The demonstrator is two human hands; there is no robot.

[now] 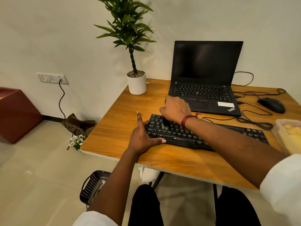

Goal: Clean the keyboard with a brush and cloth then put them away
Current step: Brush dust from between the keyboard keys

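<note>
A black keyboard (228, 132) lies across the wooden desk (123, 115) in front of me. My left hand (143, 136) spreads over the keyboard's left end, thumb along its front edge and fingers apart, pressing it flat. My right hand (175, 110) is closed around a small dark brush (165, 123), whose bristles touch the keys near the upper left of the keyboard. Most of the brush handle is hidden inside my fist. No cloth is visible on the desk.
An open black laptop (205, 88) stands behind the keyboard. A potted plant (136, 84) sits at the desk's back left corner. A black mouse (271, 105) and cables lie at the right, beside a clear plastic box (288, 136). A dark basket (92, 186) stands on the floor.
</note>
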